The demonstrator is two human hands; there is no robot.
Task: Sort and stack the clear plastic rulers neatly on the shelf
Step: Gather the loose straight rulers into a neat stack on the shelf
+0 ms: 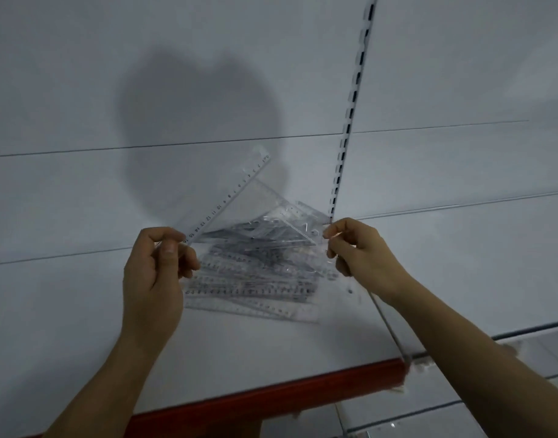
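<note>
Rulers (252, 279) lie heaped on the white shelf (271, 343), behind its red front edge (271, 393). Left hand (154, 276) pinches one raised ruler (230, 197), numbered 0 to 15; right hand (363, 251) pinches another's end. Slotted upright (350, 121) behind.

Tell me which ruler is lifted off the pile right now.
The ruler pinched by the left hand, slanting up to the right toward the back wall. The others lie in the heap of rulers on the shelf.
</note>
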